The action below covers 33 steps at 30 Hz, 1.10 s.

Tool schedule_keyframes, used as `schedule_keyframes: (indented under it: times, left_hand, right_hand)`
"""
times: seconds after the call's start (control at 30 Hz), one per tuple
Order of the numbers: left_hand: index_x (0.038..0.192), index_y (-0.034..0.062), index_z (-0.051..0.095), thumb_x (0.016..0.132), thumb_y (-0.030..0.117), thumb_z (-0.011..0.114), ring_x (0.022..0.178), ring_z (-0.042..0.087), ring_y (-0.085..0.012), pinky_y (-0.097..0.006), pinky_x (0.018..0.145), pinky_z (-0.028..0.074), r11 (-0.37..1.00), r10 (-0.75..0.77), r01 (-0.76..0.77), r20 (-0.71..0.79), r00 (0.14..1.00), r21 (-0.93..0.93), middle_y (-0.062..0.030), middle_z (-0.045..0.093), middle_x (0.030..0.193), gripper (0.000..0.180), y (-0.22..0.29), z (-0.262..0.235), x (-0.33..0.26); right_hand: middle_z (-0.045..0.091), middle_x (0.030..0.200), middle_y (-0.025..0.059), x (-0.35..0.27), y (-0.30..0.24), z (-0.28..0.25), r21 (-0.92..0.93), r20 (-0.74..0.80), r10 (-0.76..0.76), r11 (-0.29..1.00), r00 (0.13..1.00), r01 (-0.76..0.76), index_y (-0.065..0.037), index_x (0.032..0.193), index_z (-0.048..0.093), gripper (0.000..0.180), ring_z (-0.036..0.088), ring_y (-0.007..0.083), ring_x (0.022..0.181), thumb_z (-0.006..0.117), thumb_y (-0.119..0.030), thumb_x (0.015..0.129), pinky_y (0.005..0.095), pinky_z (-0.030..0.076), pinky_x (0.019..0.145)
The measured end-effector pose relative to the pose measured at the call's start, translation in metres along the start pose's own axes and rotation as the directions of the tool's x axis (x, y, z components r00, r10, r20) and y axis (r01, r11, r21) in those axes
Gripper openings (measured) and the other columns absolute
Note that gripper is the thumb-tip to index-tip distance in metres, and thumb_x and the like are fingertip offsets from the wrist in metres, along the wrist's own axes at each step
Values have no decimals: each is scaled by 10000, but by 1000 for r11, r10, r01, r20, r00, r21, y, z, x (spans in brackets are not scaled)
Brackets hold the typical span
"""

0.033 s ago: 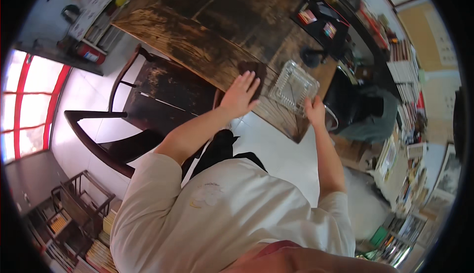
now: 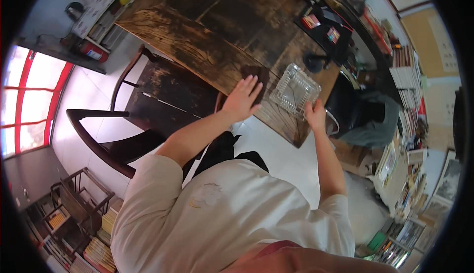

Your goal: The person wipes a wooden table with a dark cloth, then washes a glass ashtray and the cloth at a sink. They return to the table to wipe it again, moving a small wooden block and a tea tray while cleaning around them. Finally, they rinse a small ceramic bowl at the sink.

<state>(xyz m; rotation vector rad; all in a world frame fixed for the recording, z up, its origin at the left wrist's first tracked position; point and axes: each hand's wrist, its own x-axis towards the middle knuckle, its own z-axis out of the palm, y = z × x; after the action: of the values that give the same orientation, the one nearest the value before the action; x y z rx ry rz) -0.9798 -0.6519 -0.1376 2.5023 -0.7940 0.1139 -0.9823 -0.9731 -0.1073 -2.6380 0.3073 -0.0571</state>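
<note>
1. The glass dish sits near the worn wooden bench's front edge; the right hand grips its near rim, fingers closed on it.
2. The left hand lies flat, fingers spread, pressing what looks like a dark cloth.
3. A dark wooden chair stands beside the bench.

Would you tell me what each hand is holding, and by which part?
The right hand grips the glass dish at its near edge; the left hand lies flat on a dark cloth.
</note>
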Motion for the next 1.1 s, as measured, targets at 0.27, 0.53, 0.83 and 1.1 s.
schedule_keyframes:
  times: [0.27,0.53,0.83,1.1]
  left_hand:
    - [1438,67,336,902,372,542,1403,207,-337,-446,1149,177,998,-65,66,39,997,-11,-187,277,1490,651,7,-18,6]
    - [1417,127,392,896,320,551,1391,278,-268,-423,1138,224,980,-196,195,8,981,38,-120,321,1489,577,14,-12,14]
    - [1350,13,438,911,243,494,1372,283,-337,-464,1128,223,930,-366,366,7,930,-9,-180,389,1427,499,-36,-7,104]
    - [1380,76,440,980,283,386,1364,307,-330,-458,1120,240,971,-80,115,-166,983,210,-150,373,1458,454,-109,32,281]
  right_hand:
    - [641,786,242,103,-156,69,157,32,-159,976,987,152,27,1027,543,396,641,419,785,582,-311,825,485,497,686]
    - [648,934,280,164,-319,151,259,167,-52,966,985,7,88,1064,470,463,652,413,894,570,-264,780,474,533,783]
    - [684,891,160,125,-248,104,773,175,-330,630,927,79,-26,1016,614,323,677,283,841,567,-329,914,388,512,730]
    - [631,751,44,-29,-21,-6,605,278,2,776,961,-177,-47,1093,637,192,593,99,690,531,-131,956,235,476,642]
